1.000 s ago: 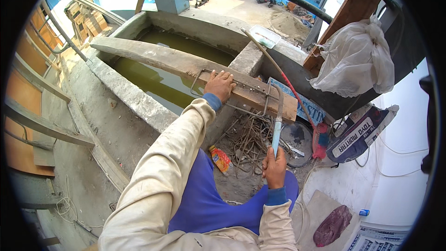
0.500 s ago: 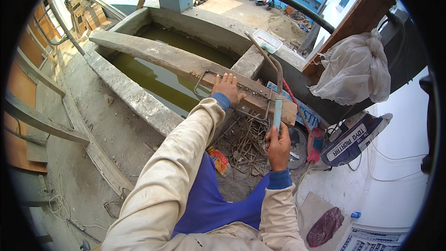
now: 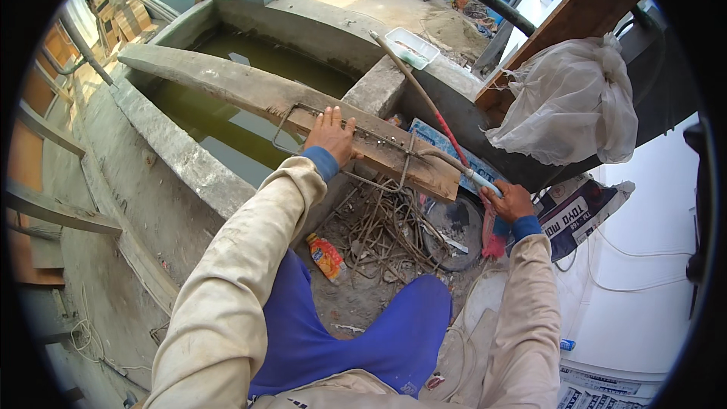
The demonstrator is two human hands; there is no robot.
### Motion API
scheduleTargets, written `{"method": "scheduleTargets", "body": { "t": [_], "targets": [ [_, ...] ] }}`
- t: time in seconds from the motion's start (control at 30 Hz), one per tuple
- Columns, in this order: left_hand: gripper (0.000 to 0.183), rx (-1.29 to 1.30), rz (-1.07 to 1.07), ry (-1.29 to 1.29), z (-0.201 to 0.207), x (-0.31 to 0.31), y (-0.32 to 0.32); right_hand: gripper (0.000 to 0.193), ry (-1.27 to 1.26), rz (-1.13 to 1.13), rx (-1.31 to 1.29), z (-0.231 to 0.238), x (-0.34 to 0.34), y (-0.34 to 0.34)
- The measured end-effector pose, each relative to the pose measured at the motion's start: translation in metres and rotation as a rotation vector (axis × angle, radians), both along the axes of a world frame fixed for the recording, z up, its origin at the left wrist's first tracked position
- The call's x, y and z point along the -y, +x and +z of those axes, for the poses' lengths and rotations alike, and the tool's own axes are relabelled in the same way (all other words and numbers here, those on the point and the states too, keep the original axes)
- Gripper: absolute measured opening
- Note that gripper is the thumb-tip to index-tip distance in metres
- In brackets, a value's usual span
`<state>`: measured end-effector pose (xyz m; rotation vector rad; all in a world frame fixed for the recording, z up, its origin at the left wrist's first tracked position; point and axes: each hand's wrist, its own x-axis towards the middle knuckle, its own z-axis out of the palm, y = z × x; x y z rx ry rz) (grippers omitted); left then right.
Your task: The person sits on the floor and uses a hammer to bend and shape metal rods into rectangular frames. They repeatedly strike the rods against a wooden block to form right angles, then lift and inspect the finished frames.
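Observation:
My left hand [image 3: 330, 135] lies flat with fingers spread on a thick wooden plank [image 3: 227, 85], pressing on a bent steel rod frame [image 3: 286, 125] that reaches past the plank's edges. My right hand [image 3: 509, 201] is wrapped round the light blue-grey handle of a metal bending bar [image 3: 482, 180], just off the plank's right end. The bar's curved rusty end [image 3: 435, 154] lies over the plank beside the rod frame's right side. Small nails or pegs stand in the wood between my hands. My right palm hides the handle's end.
The plank crosses a concrete tank [image 3: 178, 148] of green water. Below its right end lie a pile of bent rods [image 3: 386, 227] and a round dark pan [image 3: 454, 238]. A rusty pole [image 3: 405, 60], white tray [image 3: 413, 48] and hanging white bag [image 3: 572, 106] stand beyond; a yellow-orange packet [image 3: 326, 256] lies nearer.
My right hand has swung the handle outward to the right, from pointing toward me to slanting away sideways. My left hand stays on the rod frame. The whole view has shifted slightly.

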<state>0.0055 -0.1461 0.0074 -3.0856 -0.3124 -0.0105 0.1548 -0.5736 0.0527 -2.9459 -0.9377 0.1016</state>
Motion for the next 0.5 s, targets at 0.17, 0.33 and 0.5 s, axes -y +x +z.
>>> {"method": "scheduleTargets", "body": {
  "t": [0.17, 0.33, 0.5],
  "targets": [
    [0.093, -0.011, 0.008, 0.032, -0.005, 0.001, 0.001, 0.063, -0.056, 0.115, 0.060, 0.001, -0.013, 0.052],
    [0.091, -0.007, 0.006, 0.030, -0.002, 0.002, 0.000, 0.062, -0.101, 0.132, 0.027, -0.014, -0.027, 0.092],
    [0.090, 0.015, -0.001, 0.023, -0.002, 0.002, -0.002, 0.058, -0.005, 0.193, 0.030, -0.035, -0.031, 0.107]
  ]
}}
